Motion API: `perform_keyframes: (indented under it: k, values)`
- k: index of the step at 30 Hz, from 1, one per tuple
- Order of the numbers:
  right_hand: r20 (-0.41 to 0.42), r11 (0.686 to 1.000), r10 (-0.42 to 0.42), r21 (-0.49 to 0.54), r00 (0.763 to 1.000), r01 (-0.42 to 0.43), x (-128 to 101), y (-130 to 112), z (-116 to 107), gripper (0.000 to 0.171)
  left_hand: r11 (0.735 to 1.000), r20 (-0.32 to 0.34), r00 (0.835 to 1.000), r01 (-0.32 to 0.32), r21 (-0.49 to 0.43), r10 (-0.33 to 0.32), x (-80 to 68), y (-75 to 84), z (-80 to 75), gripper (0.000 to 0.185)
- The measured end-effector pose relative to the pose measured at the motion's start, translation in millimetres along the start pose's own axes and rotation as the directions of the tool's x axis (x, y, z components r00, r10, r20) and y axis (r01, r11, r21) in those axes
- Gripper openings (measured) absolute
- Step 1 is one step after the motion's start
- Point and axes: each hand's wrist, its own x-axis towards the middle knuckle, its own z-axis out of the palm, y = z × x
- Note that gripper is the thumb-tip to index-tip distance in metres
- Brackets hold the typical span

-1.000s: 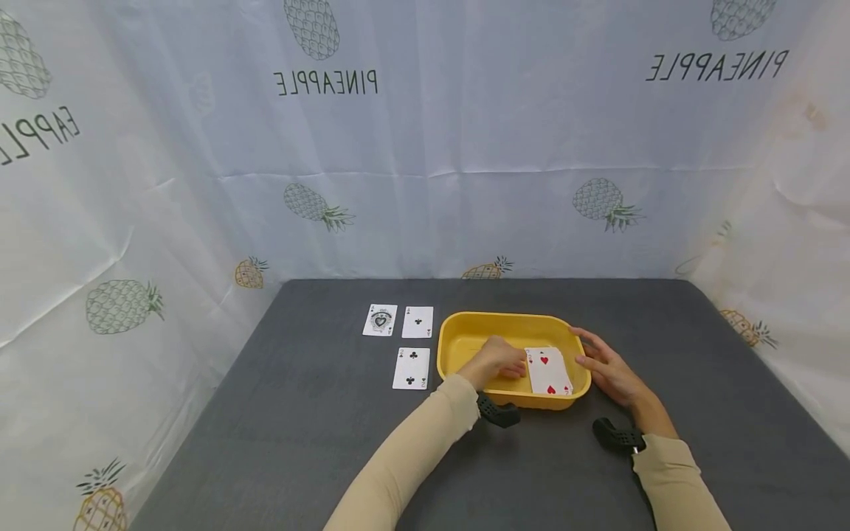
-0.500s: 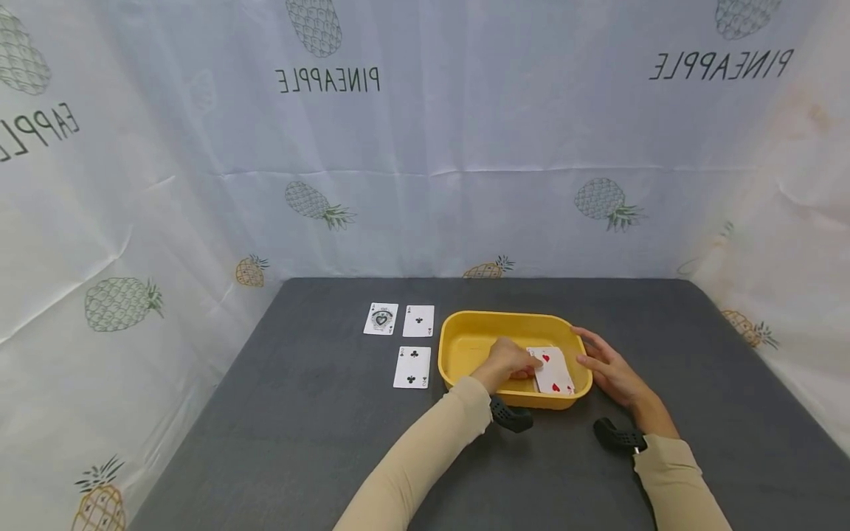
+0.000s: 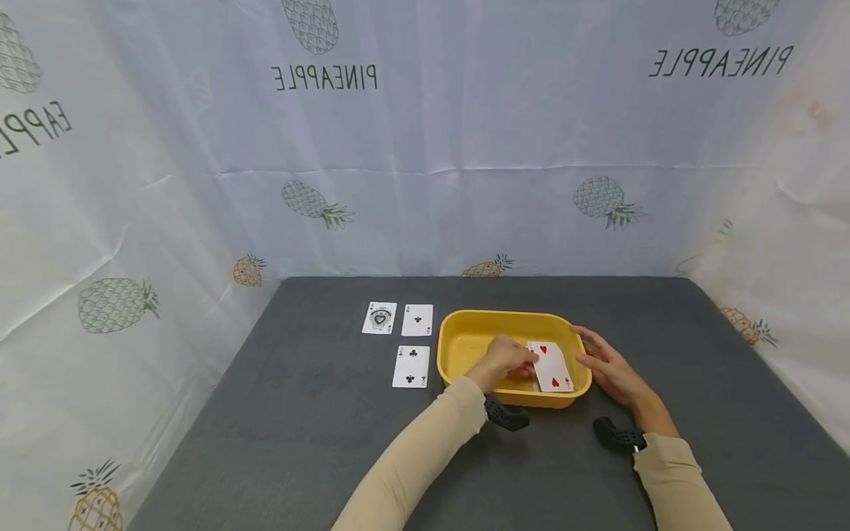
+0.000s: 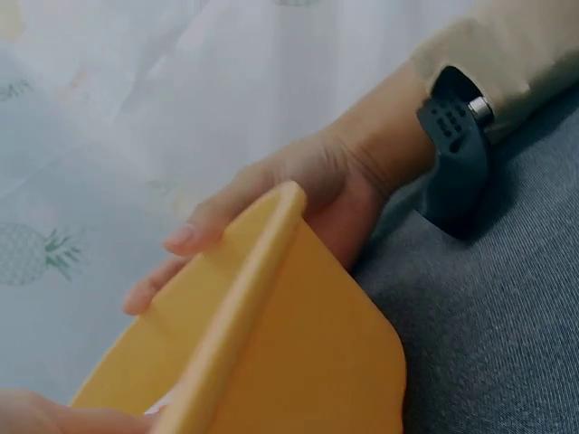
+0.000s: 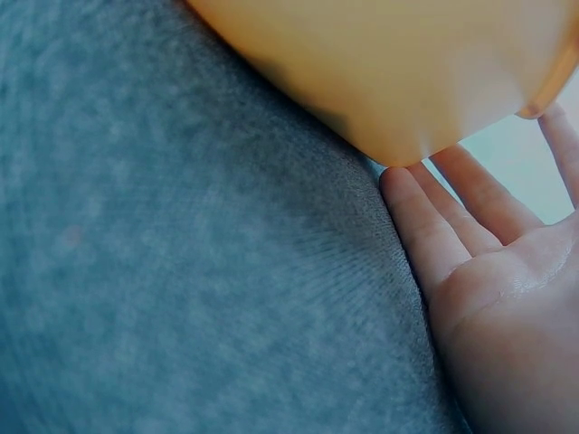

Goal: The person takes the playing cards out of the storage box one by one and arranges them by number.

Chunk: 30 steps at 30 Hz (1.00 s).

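While my left hand (image 3: 506, 359) reaches into the yellow tub (image 3: 465, 333), its fingers pinch the near-left edge of a red hearts card (image 3: 553, 366), which lies tilted inside the tub's right half; the pips read as hearts, the rank too small to tell.

Right hand (image 3: 607, 366): fingers straight and relaxed, laid flat against the tub's outer right wall, holding nothing. From the right wrist view the fingertips (image 5: 425, 226) rest on the grey table (image 5: 181, 271) just under the tub's rounded corner.

Cards laid face up on the table, left of the tub, apart from it:
- ace of spades (image 3: 380, 318), ornate centre pip, far row, leftmost.
- ace of clubs (image 3: 417, 320), just beside it.
- two of clubs (image 3: 412, 366), near row, below the ace of clubs.

Backdrop: white cloth (image 3: 425, 147) printed with pineapples and the word PINEAPPLE, mirrored, above centre and upper right; a partial "EAPPLE" at far left.

Black wrist mounts (image 3: 506, 415) on both beige sleeves.
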Motion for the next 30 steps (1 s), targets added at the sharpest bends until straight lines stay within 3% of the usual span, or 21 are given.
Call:
perform_keyframes:
  k: [10, 15, 24, 30]
  values:
    - [0.026, 0.999, -0.033, 0.033, 0.999, 0.032, 0.8, -0.4, 0.6, 0.050, 0.996, 0.038, 0.997, -0.057, -0.074, 0.060, -4.8, 8.6, -17.5, 0.017]
    - [-0.006, 1.000, 0.004, -0.004, 1.000, -0.004, 1.1, -0.2, 0.3, 0.050, 0.994, 0.048, 0.995, -0.086, -0.071, 0.090, -4.4, 13.1, -27.7, 0.020]
    - [-0.018, 1.000, 0.011, 0.010, 1.000, -0.010, 1.3, -2.1, 1.2, 0.049, 0.987, 0.083, 0.986, -0.142, -0.069, 0.148, -6.0, 11.9, -54.0, 0.023]
    - [-0.003, 0.999, -0.014, 0.034, 1.000, 0.014, 1.4, -0.7, -0.2, 0.049, 0.983, 0.073, 0.982, -0.168, -0.078, 0.173, -9.8, 9.9, -75.7, 0.025]
